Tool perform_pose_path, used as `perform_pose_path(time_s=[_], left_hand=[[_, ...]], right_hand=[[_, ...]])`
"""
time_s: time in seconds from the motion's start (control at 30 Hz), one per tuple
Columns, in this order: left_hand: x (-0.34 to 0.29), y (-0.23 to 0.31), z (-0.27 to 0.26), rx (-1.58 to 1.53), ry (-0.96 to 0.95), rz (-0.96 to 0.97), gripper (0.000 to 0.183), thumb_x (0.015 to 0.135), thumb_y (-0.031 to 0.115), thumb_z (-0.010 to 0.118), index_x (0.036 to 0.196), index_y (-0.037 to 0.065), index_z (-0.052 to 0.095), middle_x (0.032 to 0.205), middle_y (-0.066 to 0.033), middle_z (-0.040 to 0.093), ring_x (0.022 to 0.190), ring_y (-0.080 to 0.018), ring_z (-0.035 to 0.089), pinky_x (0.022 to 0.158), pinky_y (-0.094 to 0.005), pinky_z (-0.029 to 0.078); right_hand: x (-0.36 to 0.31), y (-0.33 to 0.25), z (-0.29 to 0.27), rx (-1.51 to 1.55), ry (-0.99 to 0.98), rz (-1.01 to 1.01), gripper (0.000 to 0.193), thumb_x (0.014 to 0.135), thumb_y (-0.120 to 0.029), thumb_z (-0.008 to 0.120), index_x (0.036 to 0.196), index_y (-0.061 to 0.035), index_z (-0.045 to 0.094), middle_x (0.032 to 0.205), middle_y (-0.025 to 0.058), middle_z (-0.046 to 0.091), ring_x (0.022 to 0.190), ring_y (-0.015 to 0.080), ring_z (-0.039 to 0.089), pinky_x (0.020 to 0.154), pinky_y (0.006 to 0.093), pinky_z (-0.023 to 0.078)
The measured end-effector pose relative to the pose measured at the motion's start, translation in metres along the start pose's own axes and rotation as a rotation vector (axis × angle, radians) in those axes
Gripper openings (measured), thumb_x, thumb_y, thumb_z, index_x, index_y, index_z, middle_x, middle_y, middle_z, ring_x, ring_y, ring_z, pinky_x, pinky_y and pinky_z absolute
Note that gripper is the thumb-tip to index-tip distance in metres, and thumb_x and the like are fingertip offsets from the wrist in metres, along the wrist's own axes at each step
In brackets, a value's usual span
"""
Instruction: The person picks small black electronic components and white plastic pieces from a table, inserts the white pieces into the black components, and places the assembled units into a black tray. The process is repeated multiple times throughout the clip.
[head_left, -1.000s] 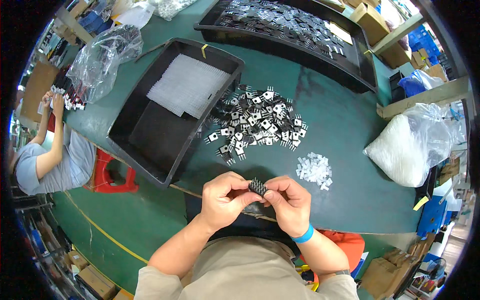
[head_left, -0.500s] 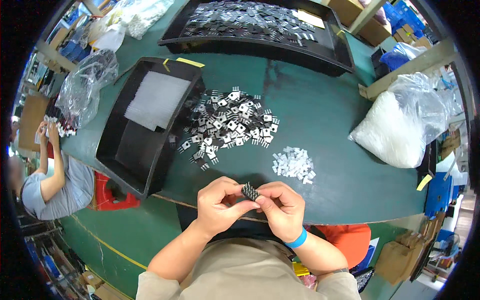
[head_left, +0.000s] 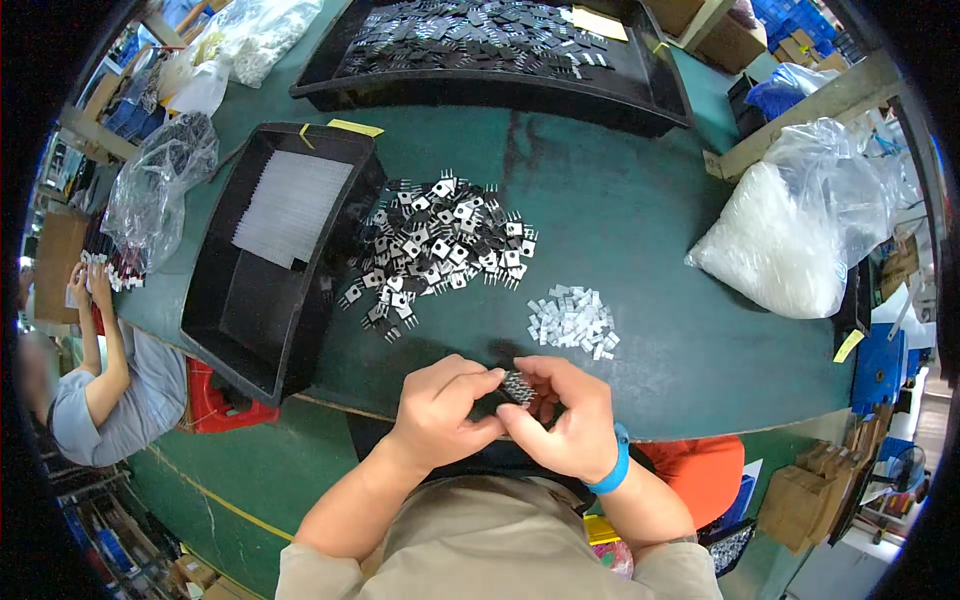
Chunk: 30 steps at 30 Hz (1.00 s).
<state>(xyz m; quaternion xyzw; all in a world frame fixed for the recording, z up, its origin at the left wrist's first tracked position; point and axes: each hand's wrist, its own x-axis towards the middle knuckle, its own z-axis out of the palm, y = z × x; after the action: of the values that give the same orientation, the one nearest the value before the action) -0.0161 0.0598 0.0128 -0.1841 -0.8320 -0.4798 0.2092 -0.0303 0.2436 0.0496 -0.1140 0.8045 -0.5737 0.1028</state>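
Between the fingertips of my left hand (head_left: 440, 414) and my right hand (head_left: 570, 415) is a small stack of transistors (head_left: 517, 388), black with rows of metal legs showing. Both hands are closed on it, over the table's near edge, and the fingers partly hide it. Beyond them lies a loose heap of transistors (head_left: 440, 245), black and silvery with three legs each. To its right, nearer my right hand, is a smaller pile of little whitish pieces (head_left: 573, 322), too small to name.
A black tray (head_left: 290, 330) with a white ribbed sheet (head_left: 292, 207) stands at left. A larger black bin (head_left: 480, 92) of dark components is at the back. A plastic bag (head_left: 775, 245) of white pieces sits at right. A co-worker (head_left: 120, 390) works at far left.
The stack of transistors has turned and moved slightly right between my fingers. My right thumb and fingers have shifted their grip. The whole view has shifted a little.
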Motion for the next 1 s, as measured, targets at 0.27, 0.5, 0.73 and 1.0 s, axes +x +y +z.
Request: perform_pose_path(time_s=[0.27,0.5,0.73,1.0], left_hand=[[-0.005,-0.004,0.008,0.019,0.049,0.083,0.045,0.056,0.004,0.086,0.098,0.002,0.069,0.082,-0.0091,0.066,0.062,-0.0246,0.063,0.053,-0.0337,0.052],[-0.003,-0.002,0.008,-0.044,0.060,0.041,0.041,0.062,0.002,0.085,0.099,0.002,0.068,0.082,-0.0082,0.066,0.060,-0.0219,0.062,0.052,-0.0320,0.051],[-0.002,0.006,0.002,-0.302,0.015,-0.257,0.034,0.067,0.005,0.084,0.097,-0.001,0.069,0.084,-0.0066,0.067,0.062,-0.0104,0.054,0.054,-0.0239,0.043],[-0.002,0.003,0.011,-0.506,-0.098,-0.395,0.033,0.072,0.003,0.081,0.102,0.001,0.067,0.094,-0.0066,0.064,0.068,-0.0087,0.055,0.057,-0.0227,0.043]], right_hand=[[0.005,-0.010,0.004,-0.096,0.029,-0.093,0.022,0.083,-0.010,0.075,0.101,0.0018,0.073,0.088,0.0189,0.072,0.074,0.0313,0.071,0.065,0.0364,0.056],[0.003,-0.011,-0.003,-0.018,-0.066,0.006,0.028,0.085,-0.012,0.075,0.109,0.0021,0.071,0.090,0.0166,0.073,0.077,0.0228,0.072,0.068,0.0334,0.057],[-0.005,0.025,-0.050,-0.120,0.283,0.069,0.016,0.087,-0.006,0.071,0.102,0.0009,0.071,0.088,0.0140,0.072,0.073,0.0191,0.068,0.067,0.0308,0.054],[0.008,0.038,-0.080,-0.637,0.205,-0.009,0.017,0.084,-0.006,0.074,0.101,-0.0048,0.071,0.100,0.0156,0.066,0.085,0.0378,0.066,0.073,0.0421,0.054]])
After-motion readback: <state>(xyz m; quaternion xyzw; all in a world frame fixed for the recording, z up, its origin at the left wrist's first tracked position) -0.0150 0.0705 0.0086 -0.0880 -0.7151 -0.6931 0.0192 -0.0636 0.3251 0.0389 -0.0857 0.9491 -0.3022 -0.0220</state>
